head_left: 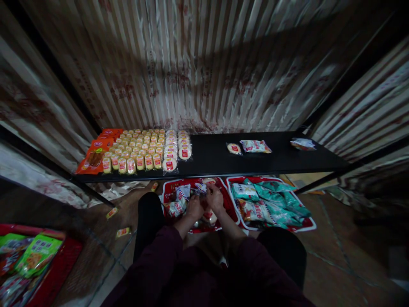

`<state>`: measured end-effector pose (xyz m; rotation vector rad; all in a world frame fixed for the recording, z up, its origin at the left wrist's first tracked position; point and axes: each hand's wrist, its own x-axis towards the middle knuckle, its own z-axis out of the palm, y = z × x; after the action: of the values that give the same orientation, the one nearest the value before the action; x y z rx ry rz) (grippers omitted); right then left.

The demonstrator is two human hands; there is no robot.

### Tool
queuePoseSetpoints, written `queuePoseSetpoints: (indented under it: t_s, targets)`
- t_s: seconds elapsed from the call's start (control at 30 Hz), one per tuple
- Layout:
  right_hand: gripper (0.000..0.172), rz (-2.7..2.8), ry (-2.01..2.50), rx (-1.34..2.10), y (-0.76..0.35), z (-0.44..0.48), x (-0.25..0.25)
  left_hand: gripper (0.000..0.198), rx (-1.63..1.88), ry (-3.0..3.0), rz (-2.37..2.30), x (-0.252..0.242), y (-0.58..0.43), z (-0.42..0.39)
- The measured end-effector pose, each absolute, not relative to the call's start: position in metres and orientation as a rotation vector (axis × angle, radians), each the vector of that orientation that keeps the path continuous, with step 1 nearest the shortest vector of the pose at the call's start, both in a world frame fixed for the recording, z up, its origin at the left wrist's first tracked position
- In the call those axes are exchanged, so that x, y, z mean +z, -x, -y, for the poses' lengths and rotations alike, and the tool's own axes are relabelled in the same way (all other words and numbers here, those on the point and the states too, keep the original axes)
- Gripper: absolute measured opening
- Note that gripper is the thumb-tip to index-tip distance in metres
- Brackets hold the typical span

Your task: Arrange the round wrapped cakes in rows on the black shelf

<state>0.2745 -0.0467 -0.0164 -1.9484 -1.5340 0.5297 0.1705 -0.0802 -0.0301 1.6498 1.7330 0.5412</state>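
Observation:
My left hand (194, 207) reaches into a red basket (232, 213) with a white rim, fingers curled down among packets. Close beside it my right hand (214, 198) is also in the basket, its fingers bent and closed. What either hand holds is too dark and small to make out. A striped packet end (200, 187) lies just beyond the fingertips, and a round wrapped cake (209, 181) shows at the far rim. White and red snack packets (175, 208) fill the basket's left side. Another round wrapped cake (209, 217) lies below my right hand.
A black shelf (211, 157) bears rows of small wrapped cakes (140, 149), orange packets (92, 160), round cakes (170, 164) and a few packets at right. A second basket (309, 227) holds teal packets (281, 200). Small cakes (123, 232) lie on the floor near a red crate (68, 256).

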Motion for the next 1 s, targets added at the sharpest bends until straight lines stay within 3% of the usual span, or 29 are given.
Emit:
queuePoseSetpoints:
  t_s: [0.47,0.67,0.83,1.0]
  targets:
    - [0.026,1.679,2.343,0.562,-0.290,0.071,-0.040,0.047,0.123,-1.789,-1.781,-0.028,-0.175,0.081]
    - [0.020,1.452,2.141,0.703,-0.297,0.072,-0.056,0.053,0.223,-1.758,-1.838,-0.030,-0.173,0.082]
    - [0.028,1.374,2.061,0.767,-0.298,0.070,-0.063,0.055,0.388,-1.644,-1.763,-0.039,-0.174,0.082]
    - [0.032,1.316,2.084,0.774,-0.295,0.070,-0.065,0.062,0.332,-1.523,-1.705,-0.047,-0.175,0.074]
